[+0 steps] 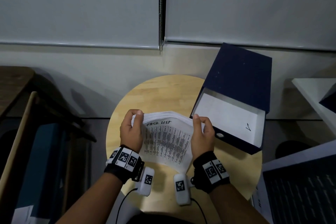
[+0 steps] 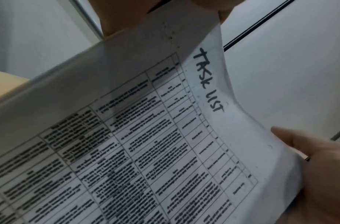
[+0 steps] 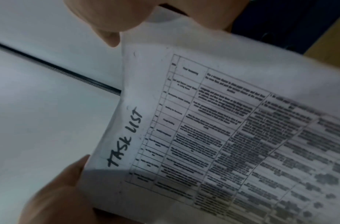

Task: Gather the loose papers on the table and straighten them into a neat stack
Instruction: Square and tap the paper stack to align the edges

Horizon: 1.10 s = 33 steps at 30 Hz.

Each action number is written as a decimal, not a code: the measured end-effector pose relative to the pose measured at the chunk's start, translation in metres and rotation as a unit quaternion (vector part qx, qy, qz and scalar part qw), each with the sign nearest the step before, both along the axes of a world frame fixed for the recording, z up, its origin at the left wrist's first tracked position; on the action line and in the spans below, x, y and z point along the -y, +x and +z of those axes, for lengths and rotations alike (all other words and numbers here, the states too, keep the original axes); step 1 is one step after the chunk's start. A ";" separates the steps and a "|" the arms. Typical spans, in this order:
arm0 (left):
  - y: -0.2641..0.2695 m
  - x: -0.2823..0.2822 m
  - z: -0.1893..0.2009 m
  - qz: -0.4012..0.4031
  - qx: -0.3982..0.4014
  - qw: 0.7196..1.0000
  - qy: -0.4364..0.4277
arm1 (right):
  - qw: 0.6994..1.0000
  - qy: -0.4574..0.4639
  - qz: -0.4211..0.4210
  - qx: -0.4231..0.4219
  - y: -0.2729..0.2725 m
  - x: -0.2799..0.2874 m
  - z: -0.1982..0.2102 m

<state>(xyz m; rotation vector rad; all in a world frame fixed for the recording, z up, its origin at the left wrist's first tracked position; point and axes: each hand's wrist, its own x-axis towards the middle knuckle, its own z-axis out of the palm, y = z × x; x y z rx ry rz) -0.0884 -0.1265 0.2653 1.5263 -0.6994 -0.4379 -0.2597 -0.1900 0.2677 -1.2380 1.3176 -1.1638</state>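
Left hand (image 1: 131,129) and right hand (image 1: 201,133) grip papers (image 1: 167,142) upright.

Black wrist straps (image 1: 116,171), white blocks with black square-code markers (image 1: 125,158), white camera pods (image 1: 181,189), thin black cables (image 1: 123,200)

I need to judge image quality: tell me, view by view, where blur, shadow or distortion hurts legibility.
Head view: dim, wide-angle bending of the round table; table print on the paper stack unreadable. Left wrist view: shadow band across the sheet's upper left, print smeared. Right wrist view: lower right print blurred, heading legible.
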 end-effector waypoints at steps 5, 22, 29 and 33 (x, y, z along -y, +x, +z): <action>0.004 0.001 0.007 0.006 -0.031 0.999 -0.012 | 1.000 0.011 -0.013 0.008 -0.001 0.003 0.001; 0.018 0.036 0.010 0.175 -0.075 0.980 0.055 | 0.987 -0.060 0.140 0.052 -0.016 0.017 -0.013; 0.038 0.038 0.015 0.197 -0.113 0.964 0.139 | 0.975 0.078 0.206 -0.013 -0.014 0.004 -0.034; 0.048 0.031 0.013 0.055 -0.137 0.989 0.012 | 0.981 0.078 0.172 0.052 -0.001 0.006 -0.015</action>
